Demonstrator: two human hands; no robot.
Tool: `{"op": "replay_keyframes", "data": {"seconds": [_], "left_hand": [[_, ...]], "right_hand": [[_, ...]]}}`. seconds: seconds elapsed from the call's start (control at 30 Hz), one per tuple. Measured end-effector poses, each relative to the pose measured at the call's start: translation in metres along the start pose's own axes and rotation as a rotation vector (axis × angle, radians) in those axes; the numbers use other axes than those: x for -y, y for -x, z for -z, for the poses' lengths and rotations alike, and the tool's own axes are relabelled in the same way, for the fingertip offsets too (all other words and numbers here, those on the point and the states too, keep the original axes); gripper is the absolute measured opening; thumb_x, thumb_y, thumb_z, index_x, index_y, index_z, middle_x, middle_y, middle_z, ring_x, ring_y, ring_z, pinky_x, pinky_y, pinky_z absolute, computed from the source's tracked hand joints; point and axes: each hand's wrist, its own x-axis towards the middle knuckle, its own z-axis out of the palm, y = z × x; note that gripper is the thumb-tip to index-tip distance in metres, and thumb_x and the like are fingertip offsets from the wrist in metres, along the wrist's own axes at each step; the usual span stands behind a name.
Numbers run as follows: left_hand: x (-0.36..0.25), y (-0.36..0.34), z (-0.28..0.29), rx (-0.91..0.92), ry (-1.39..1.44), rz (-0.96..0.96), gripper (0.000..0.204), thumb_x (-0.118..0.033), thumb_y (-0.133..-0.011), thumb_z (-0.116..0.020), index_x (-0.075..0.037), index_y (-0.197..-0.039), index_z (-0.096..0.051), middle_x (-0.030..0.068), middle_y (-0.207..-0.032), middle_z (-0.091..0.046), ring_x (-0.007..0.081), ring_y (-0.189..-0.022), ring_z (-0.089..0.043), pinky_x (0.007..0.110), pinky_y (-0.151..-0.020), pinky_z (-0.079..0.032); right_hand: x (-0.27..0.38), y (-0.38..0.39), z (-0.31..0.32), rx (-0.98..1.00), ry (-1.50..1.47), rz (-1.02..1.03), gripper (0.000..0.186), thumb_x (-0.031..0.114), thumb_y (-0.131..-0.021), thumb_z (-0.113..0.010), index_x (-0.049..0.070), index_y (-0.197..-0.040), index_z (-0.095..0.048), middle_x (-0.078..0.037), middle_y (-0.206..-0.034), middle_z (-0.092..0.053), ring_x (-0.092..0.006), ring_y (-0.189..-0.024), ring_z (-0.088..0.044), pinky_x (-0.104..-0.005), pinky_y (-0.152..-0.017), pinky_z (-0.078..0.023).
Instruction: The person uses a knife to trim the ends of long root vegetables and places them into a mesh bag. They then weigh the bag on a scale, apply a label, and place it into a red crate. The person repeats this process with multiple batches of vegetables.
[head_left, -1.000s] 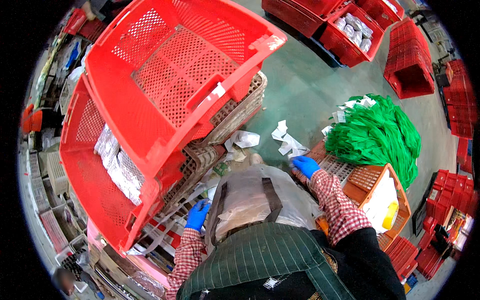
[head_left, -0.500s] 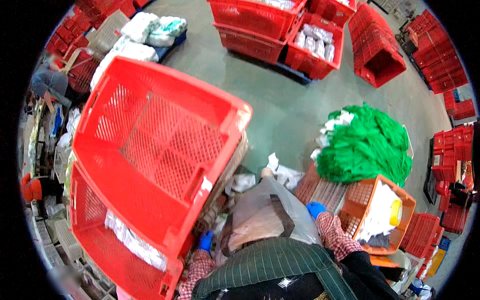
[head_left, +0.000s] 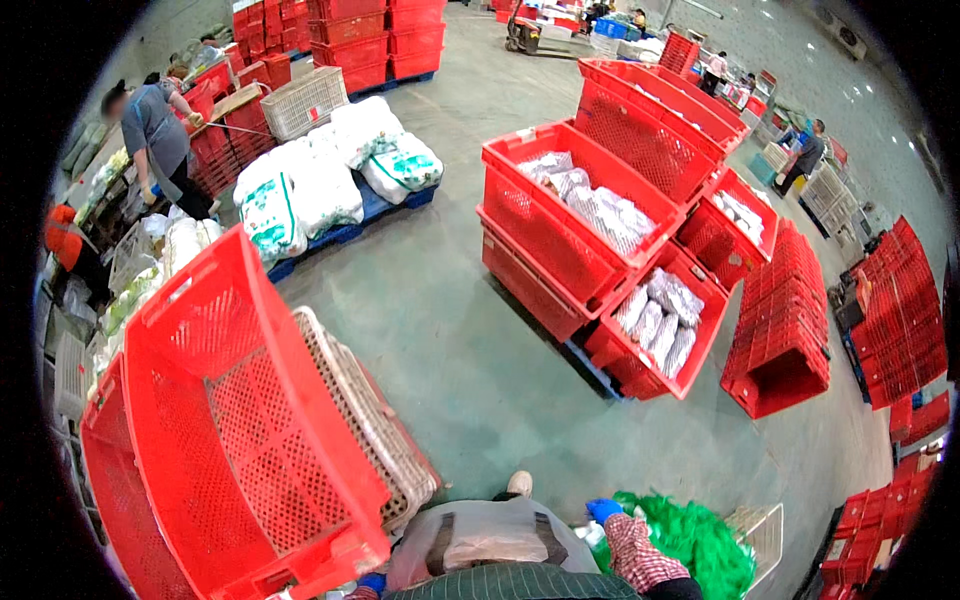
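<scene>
My right hand (head_left: 604, 510), in a blue glove, is beside my translucent plastic apron (head_left: 480, 550) and near a loose green bundle (head_left: 700, 550) with white scraps at its edge; I cannot make out whether its fingers grip anything. A small blue part of my left hand (head_left: 371, 581) shows at the lower edge, next to a tilted red mesh crate (head_left: 240, 430); the rest is hidden. Under that crate's right side is a stack of dirty pale crates (head_left: 365, 420). A second red crate (head_left: 125, 500) lies at its left, and a pale crate (head_left: 760, 530) stands behind the green bundle.
Stacked red crates (head_left: 560, 260) with wrapped packages stand ahead right, more nested crates (head_left: 770, 330) beyond. A blue pallet (head_left: 375, 215) carries white bales (head_left: 330, 180). Co-workers (head_left: 160, 140) work at the left and in the back right (head_left: 805, 150). A pallet jack (head_left: 525, 35) stands far back.
The view has tilted up from my lap to the warehouse floor ahead, so the near crates, green bundle and both my hands now sit lower in the picture and my left hand is mostly cut off.
</scene>
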Motion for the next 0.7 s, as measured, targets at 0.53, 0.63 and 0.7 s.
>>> {"op": "replay_keyframes", "data": {"seconds": [0.53,0.63,0.7], "left_hand": [[-0.325,-0.1,0.0,-0.023,0.109,-0.254,0.037,-0.036,-0.077,-0.041,-0.005,-0.093,-0.053,0.0133,-0.093,-0.05,0.0252,-0.083,-0.048,0.036,-0.069,-0.04],[-0.346,-0.123,0.026,-0.038,0.169,-0.24,0.038,-0.036,-0.077,-0.04,-0.005,-0.094,-0.053,0.0138,-0.095,-0.05,0.0261,-0.085,-0.048,0.037,-0.07,-0.04],[-0.351,-0.133,0.044,-0.056,0.215,-0.199,0.038,-0.036,-0.077,-0.039,-0.005,-0.095,-0.053,0.0142,-0.096,-0.05,0.0267,-0.086,-0.048,0.037,-0.071,-0.04]], "right_hand": [[0.433,-0.144,0.051,0.664,0.441,0.808,0.031,0.032,-0.078,-0.042,0.012,-0.098,-0.053,-0.012,-0.088,-0.056,-0.0235,-0.082,-0.053,-0.0331,-0.072,-0.041],[0.445,-0.229,0.082,0.581,0.522,0.349,0.039,0.037,-0.076,-0.047,0.01,-0.104,-0.051,-0.009,-0.098,-0.055,-0.0243,-0.086,-0.052,-0.0337,-0.076,-0.039],[0.444,-0.285,0.131,0.415,0.983,0.554,0.039,0.041,-0.075,-0.042,0.008,-0.091,-0.056,-0.014,-0.089,-0.056,-0.0282,-0.077,-0.054,-0.0376,-0.065,-0.042]]}}
